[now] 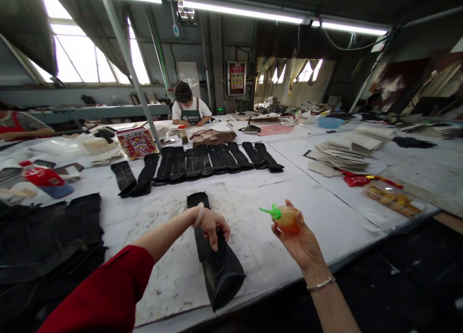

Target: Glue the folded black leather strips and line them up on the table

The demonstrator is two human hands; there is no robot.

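My left hand is closed on a long black leather piece, shaped like a boot upper, pinching a fold near its middle. The piece lies lengthwise on the scuffed white table, its wide end towards me. To the right, above the table, my right hand grips a small squeeze bottle with orange-amber liquid and a green nozzle. That nozzle points left, apart from the leather. Beyond my hands a row of similar black pieces lies side by side.
Black leather pieces are piled at left near a red-capped bottle. A patterned red box stands behind the row, beside a pole. Paper sheets and a clear food tray lie right. A co-worker sits across the table.
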